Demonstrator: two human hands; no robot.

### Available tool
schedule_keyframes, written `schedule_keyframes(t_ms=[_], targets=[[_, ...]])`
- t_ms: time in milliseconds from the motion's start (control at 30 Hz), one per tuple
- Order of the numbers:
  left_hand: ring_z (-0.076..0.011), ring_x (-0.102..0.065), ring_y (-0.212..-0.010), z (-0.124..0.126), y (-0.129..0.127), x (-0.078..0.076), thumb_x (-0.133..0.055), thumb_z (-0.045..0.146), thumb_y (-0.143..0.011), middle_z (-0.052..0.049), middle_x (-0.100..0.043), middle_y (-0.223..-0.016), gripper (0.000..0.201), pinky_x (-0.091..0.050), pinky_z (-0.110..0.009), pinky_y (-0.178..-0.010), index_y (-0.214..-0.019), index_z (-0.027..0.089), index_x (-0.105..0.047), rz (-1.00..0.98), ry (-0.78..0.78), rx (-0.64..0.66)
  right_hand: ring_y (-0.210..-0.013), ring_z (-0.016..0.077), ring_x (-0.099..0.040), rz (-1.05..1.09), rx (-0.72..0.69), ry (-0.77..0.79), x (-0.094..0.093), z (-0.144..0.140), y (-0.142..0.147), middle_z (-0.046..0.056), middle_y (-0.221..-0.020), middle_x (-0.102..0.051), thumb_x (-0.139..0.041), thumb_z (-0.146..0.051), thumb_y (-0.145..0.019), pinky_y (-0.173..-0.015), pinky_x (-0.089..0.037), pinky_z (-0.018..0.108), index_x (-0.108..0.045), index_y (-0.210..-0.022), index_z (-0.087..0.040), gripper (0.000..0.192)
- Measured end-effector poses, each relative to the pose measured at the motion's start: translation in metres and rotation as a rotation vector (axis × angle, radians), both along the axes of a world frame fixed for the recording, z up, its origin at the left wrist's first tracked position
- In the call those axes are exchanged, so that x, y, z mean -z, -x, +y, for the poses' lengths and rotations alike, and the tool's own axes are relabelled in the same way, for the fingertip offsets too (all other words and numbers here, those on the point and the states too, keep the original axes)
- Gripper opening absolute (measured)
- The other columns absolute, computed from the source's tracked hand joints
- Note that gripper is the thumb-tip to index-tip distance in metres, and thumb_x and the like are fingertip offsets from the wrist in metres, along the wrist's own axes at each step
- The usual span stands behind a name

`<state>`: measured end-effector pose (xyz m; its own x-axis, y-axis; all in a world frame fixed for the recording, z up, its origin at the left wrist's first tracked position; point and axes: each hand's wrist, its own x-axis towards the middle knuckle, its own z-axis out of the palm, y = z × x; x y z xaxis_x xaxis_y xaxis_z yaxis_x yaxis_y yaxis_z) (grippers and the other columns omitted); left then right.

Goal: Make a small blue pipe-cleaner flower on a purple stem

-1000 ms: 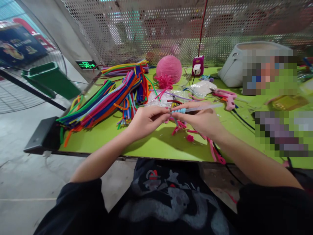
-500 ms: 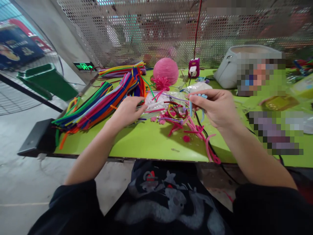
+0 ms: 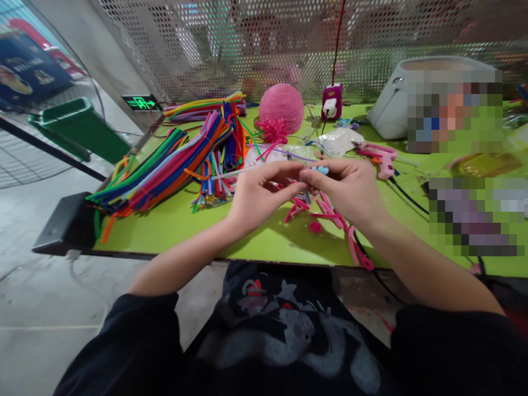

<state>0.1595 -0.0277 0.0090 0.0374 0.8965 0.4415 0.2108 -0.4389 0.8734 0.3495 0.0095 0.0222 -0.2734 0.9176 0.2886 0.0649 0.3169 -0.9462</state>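
Observation:
My right hand (image 3: 352,190) pinches a light blue bent pipe cleaner (image 3: 320,170) between thumb and fingers. My left hand (image 3: 262,192) has come up against it, its thumb and fingertips closed on the lower part of the same piece. The fingers partly hide the spot where they meet. Pink pipe cleaner pieces (image 3: 325,212) and a small dark pink pompom (image 3: 315,226) lie on the table below my hands. Left of my left hand are short cut pipe cleaners (image 3: 212,192) in mixed colours.
Long pipe cleaner bundles (image 3: 165,176) cover the left of the green table (image 3: 264,245). Behind my hands are a pink ball (image 3: 281,107), a plastic bag (image 3: 340,141) and a purple socket (image 3: 332,102). A pink glue gun (image 3: 385,159) and a white container (image 3: 388,107) stand right.
My left hand has moved right from beside the pipe cleaner bundles to meet my right hand at the light blue piece. The short cut pipe cleaners and the glue gun now show.

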Motion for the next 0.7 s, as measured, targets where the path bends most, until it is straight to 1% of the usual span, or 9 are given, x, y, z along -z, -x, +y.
schedule_keyframes(t_ms=[100, 167, 233, 300, 367, 433, 500, 567, 700], targets=[[-0.0138, -0.085, -0.092, -0.004, -0.003, -0.001, -0.091, 0.028, -0.088, -0.004, -0.089, -0.108, 0.030, -0.063, -0.020, -0.068, -0.116, 0.020, -0.083, 0.036, -0.053, -0.052, -0.064, 0.0171, -0.066, -0.022, 0.022, -0.015, 0.002, 0.000, 0.000, 0.002, -0.073, -0.078, -0.096, -0.055, -0.083, -0.058, -0.054, 0.031, -0.089, -0.083, -0.025, 0.030], [-0.0138, -0.085, -0.085, -0.004, -0.005, -0.004, -0.092, 0.032, -0.087, -0.004, -0.088, -0.102, 0.033, -0.063, -0.020, -0.064, -0.114, 0.019, -0.079, -0.018, 0.049, -0.023, -0.066, 0.0168, -0.065, -0.041, 0.059, -0.073, 0.005, 0.000, 0.000, 0.001, -0.074, -0.077, -0.092, -0.053, -0.089, -0.059, -0.053, 0.031, -0.090, -0.085, -0.025, 0.028], [-0.0137, -0.082, -0.073, -0.003, -0.005, -0.006, -0.093, 0.041, -0.086, -0.003, -0.085, -0.088, 0.034, -0.058, -0.019, -0.053, -0.103, 0.017, -0.075, -0.070, 0.196, 0.039, -0.071, 0.0176, -0.067, -0.052, 0.112, -0.186, 0.008, 0.000, 0.000, 0.002, -0.079, -0.079, -0.090, -0.046, -0.092, -0.065, -0.054, 0.033, -0.090, -0.088, -0.026, 0.020], [-0.0126, -0.078, -0.066, 0.000, -0.004, -0.007, -0.091, 0.045, -0.087, -0.002, -0.082, -0.080, 0.034, -0.052, -0.019, -0.048, -0.094, 0.016, -0.074, -0.081, 0.240, 0.094, -0.077, 0.0194, -0.069, -0.075, 0.155, -0.297, 0.010, 0.000, 0.001, 0.003, -0.085, -0.081, -0.089, -0.039, -0.093, -0.071, -0.055, 0.035, -0.090, -0.091, -0.026, 0.014], [-0.0111, -0.076, -0.067, 0.001, -0.003, -0.005, -0.088, 0.037, -0.090, -0.002, -0.083, -0.082, 0.025, -0.052, -0.019, -0.050, -0.094, 0.016, -0.077, -0.066, 0.177, 0.107, -0.078, 0.0202, -0.069, -0.095, 0.157, -0.326, 0.011, 0.000, 0.003, 0.004, -0.088, -0.082, -0.090, -0.039, -0.092, -0.072, -0.055, 0.036, -0.090, -0.091, -0.025, 0.013], [-0.0093, -0.075, -0.068, 0.001, -0.003, -0.002, -0.083, 0.025, -0.091, -0.002, -0.085, -0.087, 0.011, -0.055, -0.020, -0.056, -0.097, 0.017, -0.081, -0.037, 0.079, 0.058, -0.074, 0.0197, -0.067, -0.081, 0.137, -0.263, 0.011, 0.000, 0.004, 0.004, -0.085, -0.081, -0.091, -0.045, -0.091, -0.067, -0.055, 0.036, -0.089, -0.090, -0.025, 0.020], [-0.0084, -0.074, -0.069, 0.000, -0.003, 0.003, -0.079, 0.020, -0.092, -0.001, -0.086, -0.091, 0.008, -0.057, -0.020, -0.061, -0.098, 0.018, -0.083, 0.008, -0.025, -0.011, -0.071, 0.0189, -0.066, -0.042, 0.110, -0.185, 0.010, 0.000, 0.006, 0.003, -0.082, -0.080, -0.093, -0.053, -0.088, -0.064, -0.054, 0.035, -0.089, -0.088, -0.025, 0.028], [-0.0090, -0.075, -0.072, 0.000, -0.003, 0.007, -0.079, 0.021, -0.094, -0.001, -0.087, -0.093, 0.009, -0.059, -0.022, -0.065, -0.100, 0.020, -0.085, 0.062, -0.117, -0.072, -0.070, 0.0188, -0.066, -0.014, 0.084, -0.128, 0.007, -0.001, 0.006, 0.003, -0.080, -0.079, -0.094, -0.059, -0.084, -0.063, -0.055, 0.035, -0.089, -0.086, -0.026, 0.034], [-0.0106, -0.073, -0.073, 0.000, -0.002, 0.014, -0.080, 0.029, -0.098, -0.002, -0.087, -0.096, 0.009, -0.059, -0.025, -0.067, -0.100, 0.024, -0.087, 0.163, -0.236, -0.178, -0.070, 0.0185, -0.065, -0.021, 0.028, -0.044, 0.001, -0.004, 0.006, 0.003, -0.078, -0.077, -0.092, -0.070, -0.082, -0.062, -0.055, 0.034, -0.088, -0.081, -0.027, 0.043]])
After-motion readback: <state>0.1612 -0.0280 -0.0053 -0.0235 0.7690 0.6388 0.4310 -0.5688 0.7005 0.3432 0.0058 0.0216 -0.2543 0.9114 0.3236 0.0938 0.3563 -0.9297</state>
